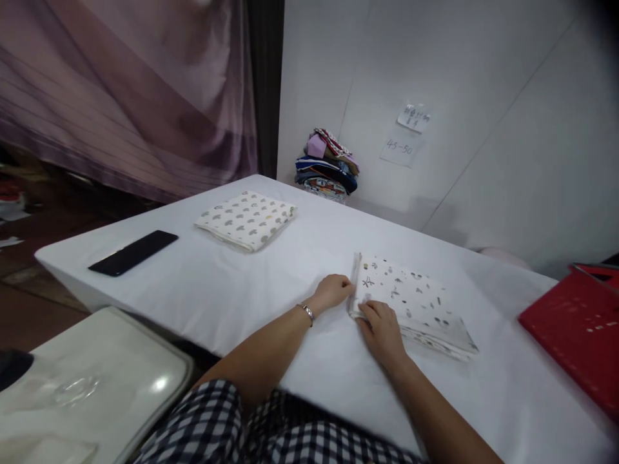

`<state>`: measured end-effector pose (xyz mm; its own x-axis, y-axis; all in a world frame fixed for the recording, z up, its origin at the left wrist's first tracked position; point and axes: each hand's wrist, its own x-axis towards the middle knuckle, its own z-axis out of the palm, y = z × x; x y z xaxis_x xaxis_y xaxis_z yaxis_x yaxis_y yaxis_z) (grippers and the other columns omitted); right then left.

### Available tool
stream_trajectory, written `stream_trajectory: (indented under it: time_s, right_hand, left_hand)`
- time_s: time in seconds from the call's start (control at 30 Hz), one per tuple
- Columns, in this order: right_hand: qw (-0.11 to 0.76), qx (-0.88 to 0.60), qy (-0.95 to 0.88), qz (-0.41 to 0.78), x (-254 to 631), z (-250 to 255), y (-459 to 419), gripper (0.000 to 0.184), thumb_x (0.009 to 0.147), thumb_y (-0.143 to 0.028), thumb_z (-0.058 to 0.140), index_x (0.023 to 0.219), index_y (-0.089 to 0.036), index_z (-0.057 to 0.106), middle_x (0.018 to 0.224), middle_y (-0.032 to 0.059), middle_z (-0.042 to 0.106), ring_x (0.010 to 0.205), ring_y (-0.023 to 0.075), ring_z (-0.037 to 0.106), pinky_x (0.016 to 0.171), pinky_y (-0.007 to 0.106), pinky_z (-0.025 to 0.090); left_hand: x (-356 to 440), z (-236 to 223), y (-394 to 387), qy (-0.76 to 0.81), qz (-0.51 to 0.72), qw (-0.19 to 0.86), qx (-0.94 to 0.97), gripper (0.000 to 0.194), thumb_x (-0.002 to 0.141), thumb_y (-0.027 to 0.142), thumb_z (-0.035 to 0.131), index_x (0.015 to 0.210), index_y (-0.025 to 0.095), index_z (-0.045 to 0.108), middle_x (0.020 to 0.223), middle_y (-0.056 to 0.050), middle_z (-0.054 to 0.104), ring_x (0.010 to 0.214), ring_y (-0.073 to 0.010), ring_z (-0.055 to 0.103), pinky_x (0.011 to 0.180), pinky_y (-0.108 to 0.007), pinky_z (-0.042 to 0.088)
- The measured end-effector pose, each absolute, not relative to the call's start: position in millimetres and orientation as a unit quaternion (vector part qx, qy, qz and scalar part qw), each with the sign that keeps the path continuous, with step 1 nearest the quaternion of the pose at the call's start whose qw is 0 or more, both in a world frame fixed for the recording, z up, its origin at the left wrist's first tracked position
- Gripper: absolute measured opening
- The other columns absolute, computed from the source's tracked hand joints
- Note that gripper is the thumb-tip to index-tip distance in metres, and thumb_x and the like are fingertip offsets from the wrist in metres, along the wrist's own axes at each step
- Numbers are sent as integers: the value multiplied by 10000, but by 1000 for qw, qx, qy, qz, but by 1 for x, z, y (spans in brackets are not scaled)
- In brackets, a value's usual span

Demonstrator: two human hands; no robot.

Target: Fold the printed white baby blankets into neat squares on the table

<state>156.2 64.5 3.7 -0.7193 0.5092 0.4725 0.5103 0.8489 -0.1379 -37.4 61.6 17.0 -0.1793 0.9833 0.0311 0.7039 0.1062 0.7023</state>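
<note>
A white folded cloth (411,296) with small grey and dark prints lies in front of me, its layers showing along the near edge. My left hand (333,291), with a bracelet at the wrist, has its fingers curled closed at the cloth's left edge. At the near left corner, my right hand (383,330) grips the same cloth, fingertips on top and thumb by the front edge. Farther off to the left rests a second folded cloth (249,219), white with grey mushroom-like prints, apart from both hands.
A white-covered table (309,238) carries the cloths and a black phone-like slab (134,252). Folded fabrics (326,164) are stacked beyond the far edge. At right sits a red item (575,335). A pale glossy surface (120,348) stands at lower left.
</note>
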Motion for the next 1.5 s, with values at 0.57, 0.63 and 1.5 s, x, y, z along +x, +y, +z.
stream_trajectory:
  time_s: [0.57, 0.63, 1.5]
  right_hand:
    - [278, -274, -920, 34, 153, 6, 63, 238, 843, -157, 514, 1066, -196, 588, 993, 73, 578, 934, 211, 485, 799, 350, 378]
    - [276, -274, -920, 42, 153, 7, 63, 243, 830, -132, 521, 1054, -196, 590, 995, 71, 577, 928, 207, 478, 795, 344, 367]
    - [204, -304, -929, 45, 145, 11, 61, 298, 804, -82, 516, 1079, -182, 572, 1022, 68, 567, 952, 204, 434, 810, 341, 312]
  left_hand:
    - [-47, 23, 169, 767, 245, 165, 570, 401, 792, 296, 494, 1161, 166, 583, 1204, -118, 592, 1047, -224, 566, 813, -297, 441]
    - [-47, 21, 178, 763, 238, 150, 582, 355, 807, 297, 471, 1109, 185, 621, 1182, -107, 602, 1038, -223, 563, 814, -300, 437]
    - [-45, 41, 177, 724, 279, 143, 614, 404, 836, 285, 478, 1205, 154, 577, 1263, -67, 575, 1145, -189, 524, 991, -296, 388]
